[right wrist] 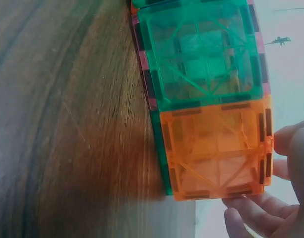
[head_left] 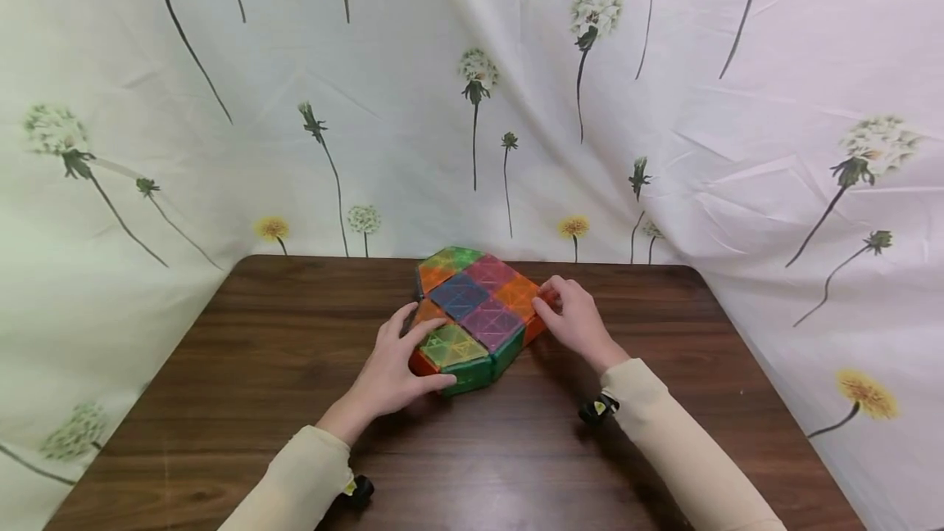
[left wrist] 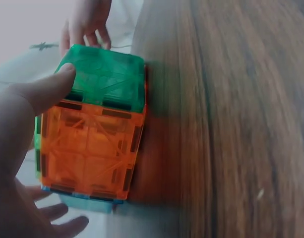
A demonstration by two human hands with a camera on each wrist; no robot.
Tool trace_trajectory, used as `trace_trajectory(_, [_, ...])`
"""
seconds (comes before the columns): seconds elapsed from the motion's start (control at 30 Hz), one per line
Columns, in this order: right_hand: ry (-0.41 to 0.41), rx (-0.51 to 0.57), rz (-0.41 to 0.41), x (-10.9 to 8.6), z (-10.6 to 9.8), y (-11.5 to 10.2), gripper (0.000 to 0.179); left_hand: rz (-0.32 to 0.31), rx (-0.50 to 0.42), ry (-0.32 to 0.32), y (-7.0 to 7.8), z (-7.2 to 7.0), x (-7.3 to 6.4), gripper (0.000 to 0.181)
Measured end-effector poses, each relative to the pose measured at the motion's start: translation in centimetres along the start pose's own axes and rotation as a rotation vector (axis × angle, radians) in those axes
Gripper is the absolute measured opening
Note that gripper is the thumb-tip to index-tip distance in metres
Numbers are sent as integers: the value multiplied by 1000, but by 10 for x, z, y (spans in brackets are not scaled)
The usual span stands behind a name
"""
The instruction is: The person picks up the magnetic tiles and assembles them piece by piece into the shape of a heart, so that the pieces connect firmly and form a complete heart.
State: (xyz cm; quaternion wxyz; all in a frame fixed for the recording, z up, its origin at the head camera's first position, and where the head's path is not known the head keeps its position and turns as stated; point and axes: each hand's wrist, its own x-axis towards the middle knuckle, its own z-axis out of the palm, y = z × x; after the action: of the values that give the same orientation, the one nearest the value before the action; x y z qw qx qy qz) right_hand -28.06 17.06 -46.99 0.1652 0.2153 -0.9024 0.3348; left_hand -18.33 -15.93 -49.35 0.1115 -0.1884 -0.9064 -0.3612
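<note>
A flat, closed block of translucent magnetic tiles [head_left: 490,322] lies toward the back of the table, its top a mix of orange, green, blue, pink and purple squares and triangles. My left hand [head_left: 387,371] holds its near left corner. The thumb lies against a green side tile [left wrist: 107,74], and the other fingers reach over the top and the left side, around an orange side tile [left wrist: 90,151]. At the right corner my right hand [head_left: 575,318] pinches the block beside another orange side tile [right wrist: 216,151], which adjoins a green one [right wrist: 204,54].
The block rests on a dark wooden table [head_left: 258,400] with rounded far corners. Behind it hangs a pale cloth [head_left: 413,105] printed with dandelions. Black wrist cameras sit under both cream sleeves [head_left: 686,441].
</note>
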Motion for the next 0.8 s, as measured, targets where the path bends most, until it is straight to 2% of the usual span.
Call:
trace_trajectory(0.17, [-44,-83,-15,-12,-6,-7,36,62,-38,57,-7,-4,-1,62])
trace_trajectory(0.3, [-67,-129,-45,-26,-8,-15,37,89,-33,137,-11,-6,-1,48])
trace_trajectory(0.53, [-32,-205,-141,-50,-9,-29,27,31,-55,263,-19,-7,-1,33])
trace_trajectory(0.67, [-10,-198,-173,-60,-9,-40,19,15,-74,308,-20,-6,3,26])
trace_trajectory(0.8, [-18,-170,-192,-66,-8,-50,14,-32,-121,337,-19,-3,6,20])
